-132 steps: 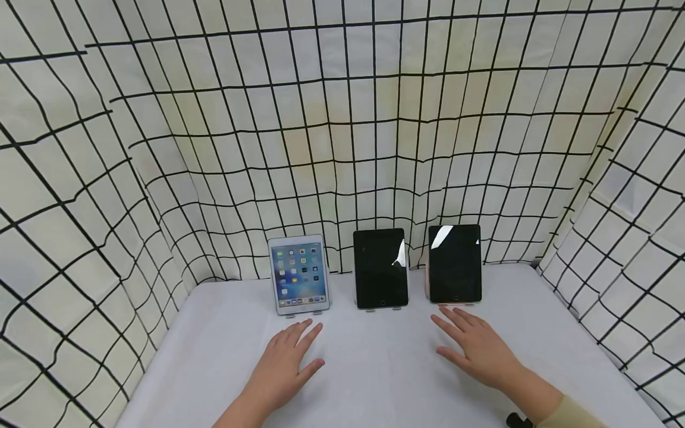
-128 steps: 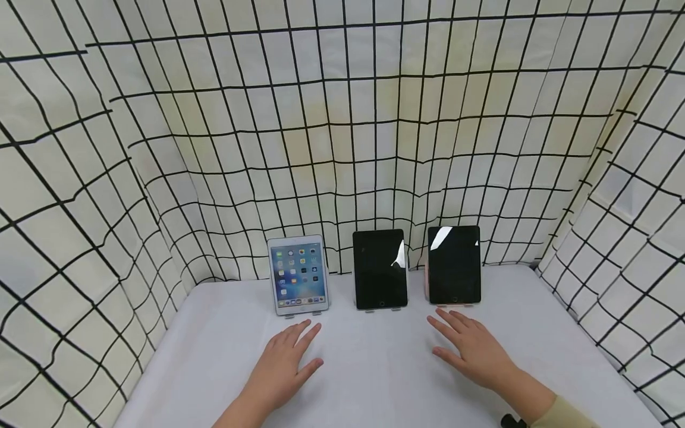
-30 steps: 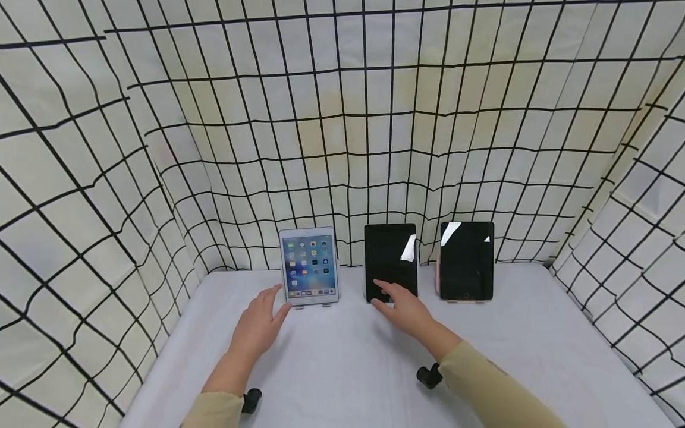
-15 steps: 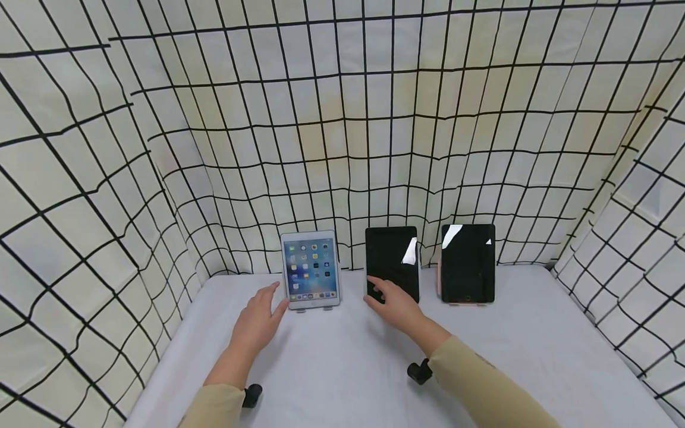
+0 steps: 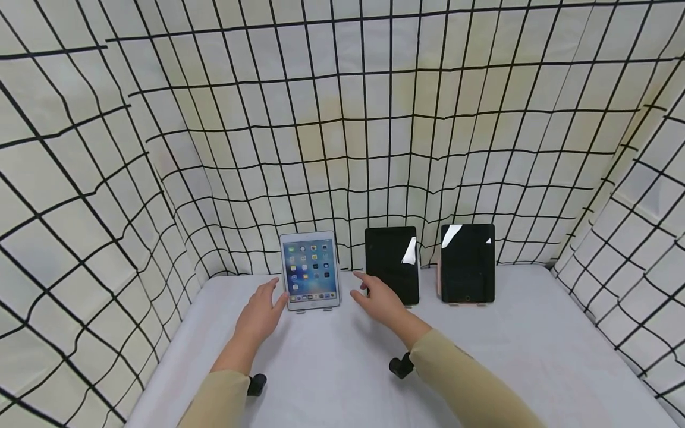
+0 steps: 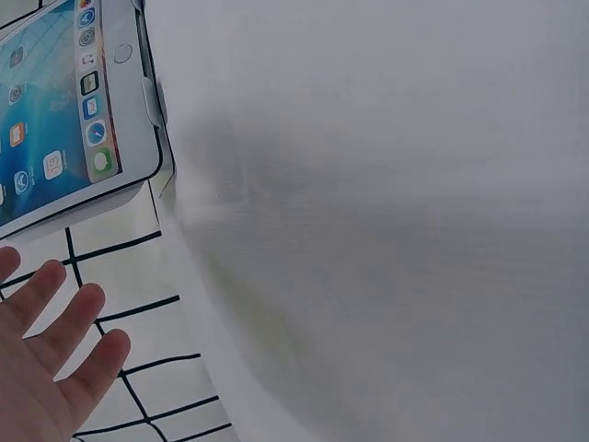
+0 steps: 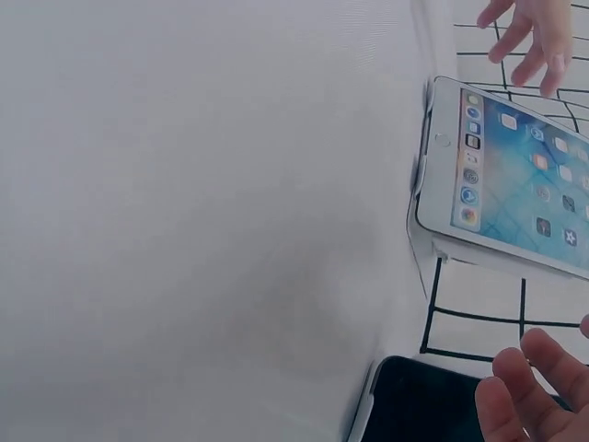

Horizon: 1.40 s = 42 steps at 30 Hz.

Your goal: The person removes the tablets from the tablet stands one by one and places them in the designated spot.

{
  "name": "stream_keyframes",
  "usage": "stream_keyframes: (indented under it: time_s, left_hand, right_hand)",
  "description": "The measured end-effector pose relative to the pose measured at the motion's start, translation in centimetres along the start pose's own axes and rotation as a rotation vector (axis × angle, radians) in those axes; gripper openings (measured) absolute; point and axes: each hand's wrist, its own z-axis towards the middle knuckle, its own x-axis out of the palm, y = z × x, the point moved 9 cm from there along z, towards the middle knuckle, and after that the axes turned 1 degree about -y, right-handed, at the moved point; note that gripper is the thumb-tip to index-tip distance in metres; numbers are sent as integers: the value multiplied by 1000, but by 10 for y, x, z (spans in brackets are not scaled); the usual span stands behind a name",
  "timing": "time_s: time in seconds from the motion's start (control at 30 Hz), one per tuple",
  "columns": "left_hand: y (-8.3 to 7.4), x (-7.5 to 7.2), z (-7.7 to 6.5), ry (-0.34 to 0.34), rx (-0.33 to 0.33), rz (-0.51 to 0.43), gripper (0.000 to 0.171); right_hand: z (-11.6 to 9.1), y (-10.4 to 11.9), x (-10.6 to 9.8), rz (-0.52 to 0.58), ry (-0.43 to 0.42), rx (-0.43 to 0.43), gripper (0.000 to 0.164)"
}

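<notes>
A white tablet (image 5: 310, 267) with its home screen lit leans upright on a small stand at the left. My left hand (image 5: 257, 318) is beside its left edge, fingers spread and holding nothing; the left wrist view shows these fingers (image 6: 74, 322) apart from the tablet. Over the lower left corner of the middle black tablet (image 5: 390, 249), my right hand (image 5: 381, 302) reaches toward the gap between the two tablets. Its fingers (image 7: 529, 382) are loosely bent, with nothing in them. Another dark-screened tablet (image 5: 468, 261) stands at the right, away from both hands.
The tablets stand in a row near the back of a white-covered table (image 5: 332, 380). Behind and at both sides rise white walls (image 5: 374, 137) with black grid lines. A small black device (image 5: 401, 365) sits at the right wrist and another (image 5: 257, 385) at the left.
Over the last second my right hand has moved left, from the middle tablet's front toward the white tablet. My left hand has barely moved. Earlier, both hands were farther back and wider apart.
</notes>
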Motion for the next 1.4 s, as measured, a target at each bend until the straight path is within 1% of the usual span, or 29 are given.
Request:
stream_keyframes:
  time_s: [0.13, 0.37, 0.43, 0.63, 0.8, 0.9, 1.0, 1.2, 1.3, 1.4]
  left_hand:
    - [0, 0, 7, 4, -8, -22, 65]
    - [2, 4, 17, 29, -35, -147, 68]
    - [3, 5, 19, 33, -46, -158, 69]
    - [4, 7, 24, 51, -45, -179, 72]
    - [5, 11, 29, 74, -47, -191, 73]
    - [6, 11, 31, 64, -52, -204, 73]
    - [4, 10, 33, 46, -50, -229, 71]
    - [-2, 13, 34, 42, -41, -277, 72]
    - [-4, 13, 35, 31, -42, -298, 72]
    - [-6, 12, 36, 19, -34, -308, 72]
  right_hand:
    - [5, 5, 6, 22, 3, 20, 58]
    - [16, 9, 15, 48, -20, 37, 59]
    - [19, 11, 18, 57, -20, 42, 59]
    - [28, 15, 24, 65, -37, 55, 59]
    - [36, 26, 30, 71, -25, 48, 62]
    - [40, 34, 32, 84, -21, 40, 64]
    - [44, 37, 31, 95, -39, 34, 65]
    - [46, 31, 34, 149, -55, 69, 64]
    - [46, 29, 35, 182, -61, 71, 65]
    - [45, 27, 33, 190, -68, 79, 65]
